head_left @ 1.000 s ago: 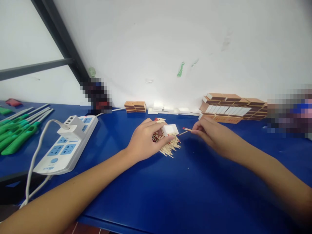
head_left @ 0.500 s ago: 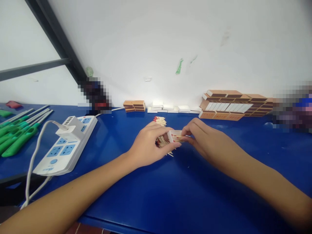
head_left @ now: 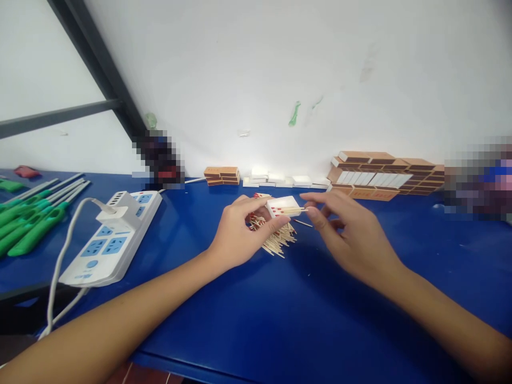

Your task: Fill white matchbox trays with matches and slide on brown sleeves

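My left hand (head_left: 238,232) is closed round a small white matchbox tray (head_left: 285,205) with a few red-tipped matches lying in it, held just above the blue table (head_left: 256,309). Under and behind that hand lies a loose pile of matches (head_left: 278,241). My right hand (head_left: 350,234) hovers right beside the tray, its fingers loosely spread, fingertips touching the tray's right end where match sticks poke out. One stray match (head_left: 303,223) lies on the table between the hands.
A white power strip with a charger and cable (head_left: 114,234) sits at the left, beside green-handled tools (head_left: 28,213). Along the wall stand brown matchbox sleeves (head_left: 222,175), white trays (head_left: 280,180) and a bigger stack of boxes (head_left: 380,178).
My right hand brought a match from the right into the tray and has now let go and opened. My left hand raised the tray a little.
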{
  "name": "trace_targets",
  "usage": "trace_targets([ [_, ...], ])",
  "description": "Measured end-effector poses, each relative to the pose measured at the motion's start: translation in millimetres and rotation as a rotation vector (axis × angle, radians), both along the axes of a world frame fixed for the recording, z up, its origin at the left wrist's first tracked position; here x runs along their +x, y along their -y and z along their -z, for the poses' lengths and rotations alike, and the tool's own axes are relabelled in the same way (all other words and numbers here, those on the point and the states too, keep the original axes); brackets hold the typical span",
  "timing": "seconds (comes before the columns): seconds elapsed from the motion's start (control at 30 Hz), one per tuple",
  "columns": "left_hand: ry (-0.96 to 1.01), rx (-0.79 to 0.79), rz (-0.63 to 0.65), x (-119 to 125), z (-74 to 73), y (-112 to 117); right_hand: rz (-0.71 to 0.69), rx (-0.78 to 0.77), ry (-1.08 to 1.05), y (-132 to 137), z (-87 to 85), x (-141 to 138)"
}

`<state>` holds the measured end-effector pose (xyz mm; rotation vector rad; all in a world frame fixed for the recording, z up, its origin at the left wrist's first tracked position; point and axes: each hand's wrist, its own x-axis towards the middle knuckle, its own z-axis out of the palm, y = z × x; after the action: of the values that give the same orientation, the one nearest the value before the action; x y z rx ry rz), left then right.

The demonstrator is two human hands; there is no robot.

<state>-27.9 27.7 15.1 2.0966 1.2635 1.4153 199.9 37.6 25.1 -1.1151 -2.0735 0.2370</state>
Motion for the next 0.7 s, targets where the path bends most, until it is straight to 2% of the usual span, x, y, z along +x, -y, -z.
trace_targets([
  [0.2, 0.01, -0.029, -0.004, 4, -3.2, 1, -0.072, -0.037, 0.007, 17, 7.8, -14],
  [0.47, -0.078, -0.008, 0.068, 2, -2.8, 4, 0.051, -0.011, -0.209, 16, 4.6, -16],
  [0.7, -0.097, -0.029, 0.09, 0, -4.5, 5, 0.019, 0.012, -0.235, 13, 4.9, -11],
])
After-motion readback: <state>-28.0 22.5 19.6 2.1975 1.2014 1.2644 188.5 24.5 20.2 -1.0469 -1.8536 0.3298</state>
